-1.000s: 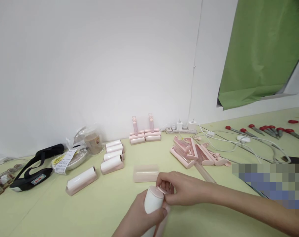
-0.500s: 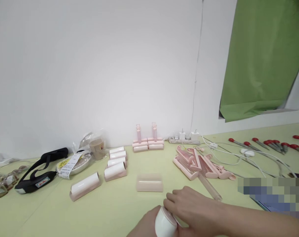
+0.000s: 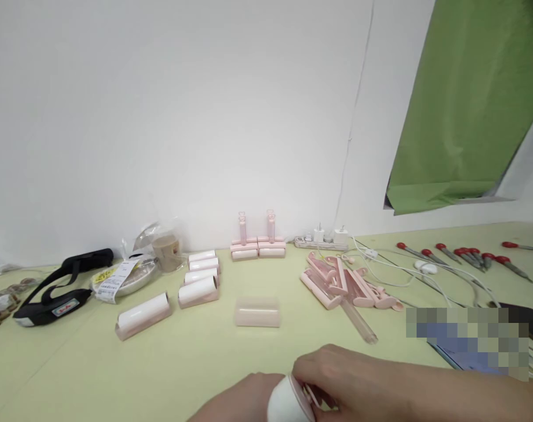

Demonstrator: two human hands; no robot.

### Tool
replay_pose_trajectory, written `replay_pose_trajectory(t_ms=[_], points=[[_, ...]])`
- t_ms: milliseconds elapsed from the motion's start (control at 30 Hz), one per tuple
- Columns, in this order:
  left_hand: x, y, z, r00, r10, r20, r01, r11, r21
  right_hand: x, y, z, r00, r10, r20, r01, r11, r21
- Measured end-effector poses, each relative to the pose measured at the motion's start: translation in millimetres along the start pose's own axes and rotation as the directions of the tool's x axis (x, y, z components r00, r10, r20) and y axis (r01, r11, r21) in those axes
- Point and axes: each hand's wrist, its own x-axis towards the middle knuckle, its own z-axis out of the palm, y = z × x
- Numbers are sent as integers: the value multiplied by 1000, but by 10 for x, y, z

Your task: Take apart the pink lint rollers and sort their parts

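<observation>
At the bottom edge of the head view, my left hand (image 3: 244, 400) is wrapped round a white lint roller (image 3: 287, 403) with a pink end, partly cut off by the frame. My right hand (image 3: 336, 372) has its fingers curled against that pink end, on a thin pink part; the fingertips are mostly hidden. Beyond my hands lies a translucent pink cover (image 3: 257, 313). To its right is a heap of pink plastic handles and covers (image 3: 336, 282), with a clear tube (image 3: 358, 321) sticking out toward me.
Several white rolls in pink covers (image 3: 199, 291) lie left of centre, another one (image 3: 143, 313) nearer. Pink rollers (image 3: 244, 249) stand by the wall beside a power strip (image 3: 321, 243). Cables, red-topped tools (image 3: 442, 255) and a pixelated patch are right; a black strap (image 3: 57, 305) and bagged food (image 3: 129, 278) left.
The view has shifted slightly, so the table things sit a little further left and higher. My right hand's fingers have curled in closer over the roller's pink end.
</observation>
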Motion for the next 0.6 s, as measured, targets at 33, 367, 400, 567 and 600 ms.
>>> replay_pose_trajectory(t_ms=[33,367,400,567,600], points=[[-81,41,-40,1000,15,7,-14,1000,-11,-9,0,9,1000,25,-8,-25,999,39],[-140,243,-18,995,-81,57,75,993,87,-8,5,61,1000,14,-10,-13,996,92],[-140,247,-21,994,-88,68,82,993,84,-1,-5,43,1000,8,1,-8,996,93],[-135,265,-100,992,-78,100,81,996,-32,-33,-25,-222,980,91,174,-137,953,269],[-117,260,-122,993,-77,84,84,994,-76,-48,-3,-267,974,118,195,-181,921,345]])
